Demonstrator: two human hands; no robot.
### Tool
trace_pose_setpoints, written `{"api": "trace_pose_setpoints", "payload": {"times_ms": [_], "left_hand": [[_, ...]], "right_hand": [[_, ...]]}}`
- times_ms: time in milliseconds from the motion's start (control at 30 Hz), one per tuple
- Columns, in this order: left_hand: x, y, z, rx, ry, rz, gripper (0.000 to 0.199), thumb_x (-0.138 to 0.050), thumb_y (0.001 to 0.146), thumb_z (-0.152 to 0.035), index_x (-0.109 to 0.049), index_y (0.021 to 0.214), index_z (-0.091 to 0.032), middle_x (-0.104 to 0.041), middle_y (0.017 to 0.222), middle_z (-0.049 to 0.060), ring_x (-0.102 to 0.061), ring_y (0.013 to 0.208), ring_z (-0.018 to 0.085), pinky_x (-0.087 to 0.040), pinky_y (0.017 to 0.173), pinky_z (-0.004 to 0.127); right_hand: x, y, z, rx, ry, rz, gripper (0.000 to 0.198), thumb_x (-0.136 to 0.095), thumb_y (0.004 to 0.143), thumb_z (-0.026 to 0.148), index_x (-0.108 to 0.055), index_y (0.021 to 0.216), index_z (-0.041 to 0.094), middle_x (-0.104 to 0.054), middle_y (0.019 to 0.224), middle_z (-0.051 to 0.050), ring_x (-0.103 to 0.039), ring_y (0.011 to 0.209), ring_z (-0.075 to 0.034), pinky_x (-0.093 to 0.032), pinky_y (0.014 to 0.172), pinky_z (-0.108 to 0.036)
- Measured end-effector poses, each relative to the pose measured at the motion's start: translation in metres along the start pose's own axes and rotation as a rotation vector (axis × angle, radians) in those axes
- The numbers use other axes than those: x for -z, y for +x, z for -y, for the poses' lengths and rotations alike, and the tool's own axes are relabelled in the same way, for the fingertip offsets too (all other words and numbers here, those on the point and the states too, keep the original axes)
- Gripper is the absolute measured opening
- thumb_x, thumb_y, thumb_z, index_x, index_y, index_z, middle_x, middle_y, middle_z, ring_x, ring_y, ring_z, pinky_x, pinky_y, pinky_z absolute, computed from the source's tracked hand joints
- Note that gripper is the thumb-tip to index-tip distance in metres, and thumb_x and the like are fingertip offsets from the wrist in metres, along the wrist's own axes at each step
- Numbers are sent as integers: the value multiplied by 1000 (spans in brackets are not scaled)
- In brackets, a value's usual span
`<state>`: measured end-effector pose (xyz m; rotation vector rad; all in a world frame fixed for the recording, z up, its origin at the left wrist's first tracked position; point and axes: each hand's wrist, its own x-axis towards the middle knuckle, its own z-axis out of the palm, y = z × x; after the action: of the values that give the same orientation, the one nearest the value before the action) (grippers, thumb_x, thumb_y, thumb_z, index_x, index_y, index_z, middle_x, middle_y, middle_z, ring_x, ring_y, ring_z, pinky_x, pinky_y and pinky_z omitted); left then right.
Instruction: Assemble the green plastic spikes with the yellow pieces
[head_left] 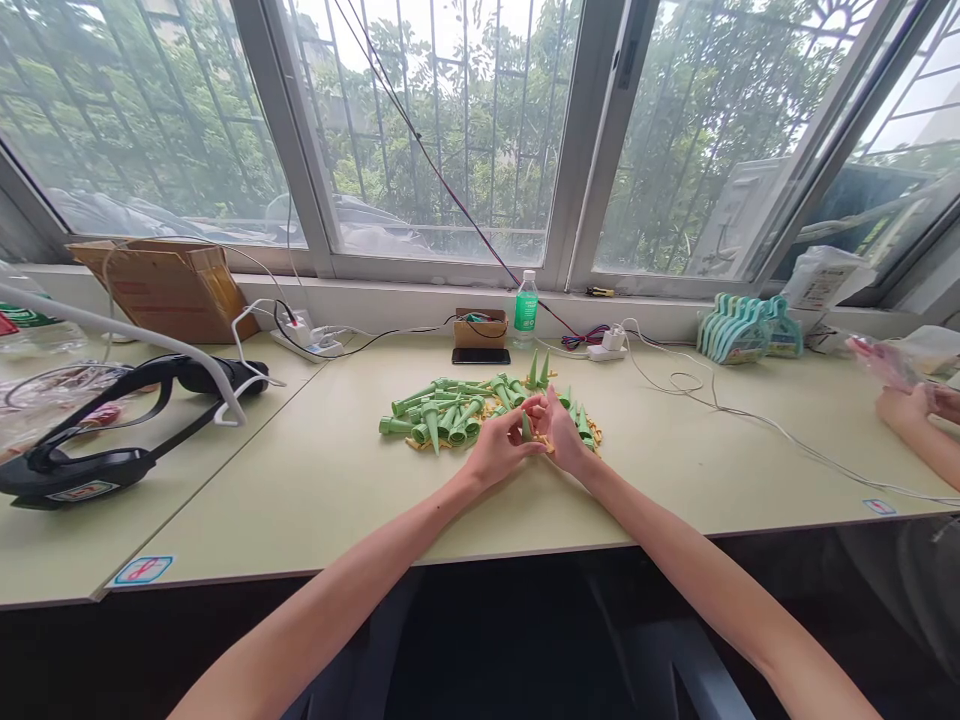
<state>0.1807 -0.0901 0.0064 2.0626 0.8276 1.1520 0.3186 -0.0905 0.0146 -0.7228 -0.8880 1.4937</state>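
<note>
Both hands meet at the near edge of a pile of green plastic spikes (pixel 450 408), cone-shaped with wide collars. My left hand (pixel 495 450) is closed around one green spike (pixel 526 427), its point upward. Close against it, my right hand (pixel 568 437) has its fingers curled in toward the same spike; whatever it grips is partly hidden. Small yellow pieces (pixel 420 444) lie under and around the pile, and a few show between my hands. Behind my hands two spikes (pixel 538 370) stand upright, and more lie just right of my right hand.
Behind the pile are a small cardboard box (pixel 491 328), a dark phone (pixel 481 356) and a green-labelled bottle (pixel 526 305). A black headset (pixel 112 430) lies left. White cables (pixel 780 425) cross the right side, near teal hangers (pixel 739 328). Another person's hands (pixel 911 405) hold a plastic packet at far right.
</note>
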Motion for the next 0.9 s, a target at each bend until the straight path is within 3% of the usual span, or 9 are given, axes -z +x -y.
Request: {"api": "trace_pose_setpoints", "payload": {"times_ms": [167, 367, 667, 900], "left_hand": [[0, 1, 1, -19, 4, -17, 36, -77, 68, -44, -55, 70, -16, -57, 65, -1, -48, 60, 12, -39, 57, 23], [1, -1, -1, 10, 72, 6, 32, -74, 70, -45, -60, 73, -17, -53, 60, -4, -41, 53, 9, -35, 54, 22], [-3, -3, -1, 91, -93, 104, 35, -73, 70, -49, -62, 77, -16, -59, 66, -3, -40, 42, 6, -32, 44, 20], [-4, -3, -2, 92, -155, 154, 28, -74, 71, -40, -68, 80, -14, -60, 70, -1, -39, 46, 4, -34, 45, 19]], "right_hand": [[-2, -1, 0, 14, 3, 3, 52, -50, 84, 68, -59, 70, 19, -60, 62, -2, -58, 58, -16, -51, 56, -27], [2, 1, -3, 3, -26, -1, 53, -49, 81, 71, -58, 72, 19, -61, 63, -1, -57, 56, -15, -49, 52, -26], [-1, -1, -4, -4, -44, -6, 54, -45, 85, 71, -57, 75, 19, -63, 71, -2, -58, 60, -14, -47, 48, -24], [-5, -3, -1, 5, -65, -27, 53, -47, 84, 70, -58, 71, 19, -62, 69, -4, -60, 64, -17, -52, 52, -27]]}}
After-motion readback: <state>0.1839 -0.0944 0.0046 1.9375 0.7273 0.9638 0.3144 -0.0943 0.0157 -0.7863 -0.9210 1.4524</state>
